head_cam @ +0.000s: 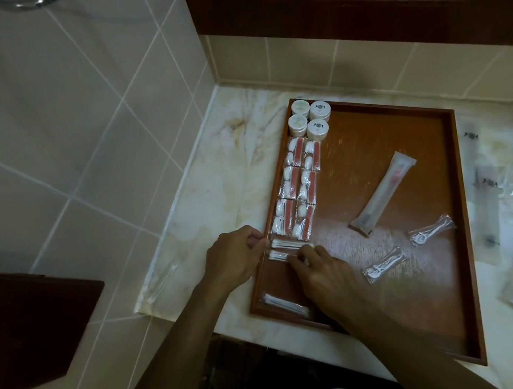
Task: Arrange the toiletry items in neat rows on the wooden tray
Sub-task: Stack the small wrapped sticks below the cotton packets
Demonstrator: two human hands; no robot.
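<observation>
A wooden tray [407,134] lies on the marble counter. Along its left side stand several white round jars [310,119], then several red-and-white packets [292,190] in two columns. Below them lie two cotton-swab packets [289,244]. My left hand [236,258] pinches the left end of the swab packets at the tray's left rim. My right hand [323,271] pinches the lower swab packet from the right. Another swab packet [287,303] lies in the near left corner. A long toothbrush sachet [381,193] and two small clear packets [431,229] [383,265] lie loose mid-tray.
More clear-wrapped items [512,199] lie on the counter right of the tray. One swab packet [163,283] rests on the counter's left edge. Tiled wall stands at left and back; a dark wooden surface [32,328] sits lower left.
</observation>
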